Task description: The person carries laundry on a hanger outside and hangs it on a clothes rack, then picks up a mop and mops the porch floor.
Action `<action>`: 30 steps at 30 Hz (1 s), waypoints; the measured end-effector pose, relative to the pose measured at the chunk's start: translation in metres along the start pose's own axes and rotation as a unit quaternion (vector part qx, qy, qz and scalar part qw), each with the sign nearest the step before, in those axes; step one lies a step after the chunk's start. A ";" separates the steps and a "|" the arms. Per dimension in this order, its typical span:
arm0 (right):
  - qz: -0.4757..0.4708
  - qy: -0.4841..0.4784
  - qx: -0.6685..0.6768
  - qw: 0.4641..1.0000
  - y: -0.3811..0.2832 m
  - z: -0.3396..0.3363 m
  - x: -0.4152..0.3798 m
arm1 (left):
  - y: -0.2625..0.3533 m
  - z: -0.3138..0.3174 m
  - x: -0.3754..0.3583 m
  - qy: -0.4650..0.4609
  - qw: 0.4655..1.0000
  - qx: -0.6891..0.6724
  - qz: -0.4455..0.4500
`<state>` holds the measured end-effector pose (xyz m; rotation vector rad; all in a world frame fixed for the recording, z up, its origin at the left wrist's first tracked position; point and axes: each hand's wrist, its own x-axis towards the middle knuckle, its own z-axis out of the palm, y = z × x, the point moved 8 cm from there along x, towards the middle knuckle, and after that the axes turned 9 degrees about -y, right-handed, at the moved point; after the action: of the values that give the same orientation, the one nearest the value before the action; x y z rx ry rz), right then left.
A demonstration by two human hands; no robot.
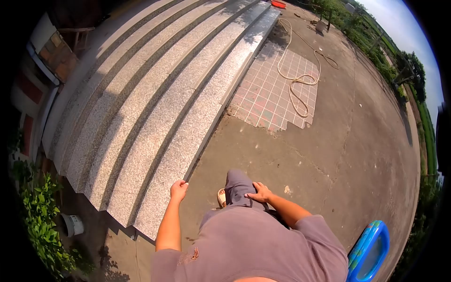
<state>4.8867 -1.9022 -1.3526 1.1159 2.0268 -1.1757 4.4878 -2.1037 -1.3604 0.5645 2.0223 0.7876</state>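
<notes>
My left hand [179,191] hangs beside the lowest granite step [176,162], its fingers loosely curled and nothing showing in them. In this view it overlaps the step's near edge. Against the grey trousers [238,183] rests my right hand [260,193], thumb and fingers apart near the thigh. A dark cord shows on the trousers just by the thumb. One sandalled foot [221,197] is visible on the concrete below.
Several granite steps rise to the left. A tiled patch [263,89] with a looped pale hose [300,80] lies ahead. A blue inflatable pool [369,254] is at lower right, a white bucket [72,225] and leafy plant [40,216] at lower left. A red basin [278,4] sits far ahead.
</notes>
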 end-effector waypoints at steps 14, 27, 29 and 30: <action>-0.011 -0.013 0.100 0.995 -0.275 -0.377 0.317 | 0.029 -0.198 0.331 -0.169 0.927 0.126 -0.309; 0.013 0.012 -0.019 1.000 -0.452 -0.673 0.496 | 0.345 -0.346 0.473 -0.135 0.962 -0.072 -0.228; 0.044 0.020 -0.030 0.998 -0.468 -0.717 0.508 | 0.379 -0.380 0.494 -0.136 0.965 -0.073 -0.213; 0.060 0.019 -0.022 0.998 -0.472 -0.735 0.515 | 0.399 -0.406 0.506 -0.138 0.966 -0.070 -0.210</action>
<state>4.1849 -1.1864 -1.1952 1.2282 1.9740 -1.0523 3.9172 -1.6282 -1.1899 0.1425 1.7283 0.5534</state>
